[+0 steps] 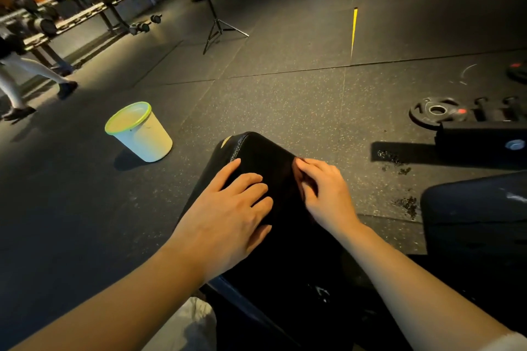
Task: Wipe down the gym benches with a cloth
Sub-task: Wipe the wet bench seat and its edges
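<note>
**Bench pad under both hands, cloth hard to make out**

Bench (256,151) pad sits centre frame, black, far end rounded, pointing away from the wearer. Left hand (228,216) lies flat on the near-left part of the pad, fingers (248,179) extended and slightly spread, gripping nothing. Right hand (325,194) is on the pad's right edge, fingers (308,168) curled and pinching something dark. That dark stuff between the hands may be the cloth; too dark to confirm against the black pad. Second dark pad (473,222) is off to the right, apart from the first. White bucket (142,134) with green rim stands on the floor left of the bench end. Weight plate (436,112) lies on the floor far right. Tripod (219,28) and dumbbell rack (71,6) are further back.
</note>
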`<action>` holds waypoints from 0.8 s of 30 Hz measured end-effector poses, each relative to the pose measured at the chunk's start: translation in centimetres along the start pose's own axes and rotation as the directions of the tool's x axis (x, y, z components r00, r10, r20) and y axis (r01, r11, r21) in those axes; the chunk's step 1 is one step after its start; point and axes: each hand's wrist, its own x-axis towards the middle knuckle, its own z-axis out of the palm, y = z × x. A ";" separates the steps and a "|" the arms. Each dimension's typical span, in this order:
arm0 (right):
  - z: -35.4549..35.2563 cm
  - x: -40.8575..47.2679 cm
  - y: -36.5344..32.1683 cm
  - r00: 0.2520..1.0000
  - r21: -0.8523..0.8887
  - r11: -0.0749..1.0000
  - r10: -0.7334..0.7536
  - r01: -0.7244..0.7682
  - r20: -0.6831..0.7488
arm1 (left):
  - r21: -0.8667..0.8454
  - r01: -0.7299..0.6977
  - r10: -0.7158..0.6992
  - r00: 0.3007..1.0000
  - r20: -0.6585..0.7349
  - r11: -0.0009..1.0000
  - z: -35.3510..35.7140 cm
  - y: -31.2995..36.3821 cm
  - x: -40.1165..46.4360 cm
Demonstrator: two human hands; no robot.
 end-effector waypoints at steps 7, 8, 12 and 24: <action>-0.4 0.5 -3.5 0.996 0.208 0.975 -0.062 0.075 -0.067 | -0.005 0.008 -0.008 1.000 -0.011 1.000 0.1 0.0 0.0; 0.0 0.3 -3.5 0.996 0.200 0.977 -0.074 0.081 -0.042 | -0.006 0.008 -0.008 1.000 -0.007 1.000 0.1 0.0 0.0; -0.4 0.7 0.3 0.995 0.005 0.995 0.095 -0.095 0.003 | -0.013 0.018 -0.017 1.000 0.007 1.000 0.1 0.0 0.0; 0.3 -0.3 -0.8 0.999 0.003 1.000 -0.026 0.026 -0.044 | -0.010 0.021 -0.021 1.000 0.001 1.000 -0.1 0.1 0.0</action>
